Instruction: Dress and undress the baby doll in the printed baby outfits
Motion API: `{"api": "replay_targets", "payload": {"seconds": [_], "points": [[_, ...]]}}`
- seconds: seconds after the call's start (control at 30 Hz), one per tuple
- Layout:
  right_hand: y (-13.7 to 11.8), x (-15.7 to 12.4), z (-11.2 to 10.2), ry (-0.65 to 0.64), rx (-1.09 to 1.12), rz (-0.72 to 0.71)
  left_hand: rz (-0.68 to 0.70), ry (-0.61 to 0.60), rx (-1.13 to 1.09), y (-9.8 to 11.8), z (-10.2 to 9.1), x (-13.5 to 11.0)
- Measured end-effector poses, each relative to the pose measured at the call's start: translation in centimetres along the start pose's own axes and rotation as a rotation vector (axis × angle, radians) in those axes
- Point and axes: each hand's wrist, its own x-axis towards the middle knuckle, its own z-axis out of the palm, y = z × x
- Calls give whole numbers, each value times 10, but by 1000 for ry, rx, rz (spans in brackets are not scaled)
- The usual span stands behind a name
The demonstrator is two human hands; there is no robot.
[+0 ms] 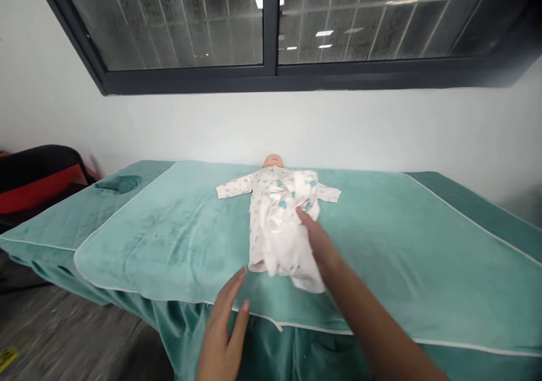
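Observation:
My right hand point(315, 237) grips a crumpled white cloth with teal spots point(285, 228). The thumb shows at the cloth's edge, while the fingers are hidden behind it. Under and behind the cloth lies a doll point(273, 161), its head towards the wall, with a white patterned long-sleeved garment point(256, 223) spread out on or over it. Both sleeves stretch sideways, and the cloth covers much of the garment's right side. My left hand point(226, 327) is empty, fingers apart, over the near edge of the bed and below the garment's hem.
A light green plush cover point(169, 240) lies over a darker green bed cover point(55, 226) with a face hole at the left. A black and red chair point(42, 180) stands at the left. Behind the bed is a white wall with a dark-framed window point(271, 79).

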Motion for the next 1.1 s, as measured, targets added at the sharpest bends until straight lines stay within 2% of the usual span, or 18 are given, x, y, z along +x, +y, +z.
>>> {"api": "replay_targets", "payload": {"seconds": [0.1,0.17,0.23,0.27,0.3,0.37,0.43,0.5,0.53,0.57,0.67,0.77,0.83,0.9,1.0,1.1], "points": [[-33,14,-59,241,-224,-72,-109,60,39,-22,-11,1],[-52,21,-101,355,-376,-90,-141,118,47,-31,-16,11],[-64,26,-137,344,-577,-99,-90,158,50,-36,-17,30],[-67,28,-152,344,-744,-77,-44,172,50,-37,-16,43],[-68,29,-165,342,-931,-77,8,185,48,-36,-14,58],[-67,31,-176,376,-1269,-168,118,211,40,-32,-8,94],[-65,35,-168,437,-1461,-363,219,238,24,-20,2,138],[-61,48,-139,451,-1494,-556,280,263,-15,-2,16,188],[-58,61,-120,414,-1465,-661,303,245,-30,8,25,214],[-54,78,-99,323,-1418,-716,328,224,-42,19,35,242],[-32,153,-45,156,-1203,-678,396,120,-42,45,66,319],[-4,233,-23,254,-1035,-603,456,25,96,52,93,374],[11,270,-25,300,-974,-536,492,-41,213,48,104,392],[19,288,-32,278,-956,-506,511,-75,278,42,109,398],[20,291,-38,224,-960,-489,467,-77,308,41,108,396],[15,287,-36,210,-969,-457,432,-75,318,45,105,395]]}}
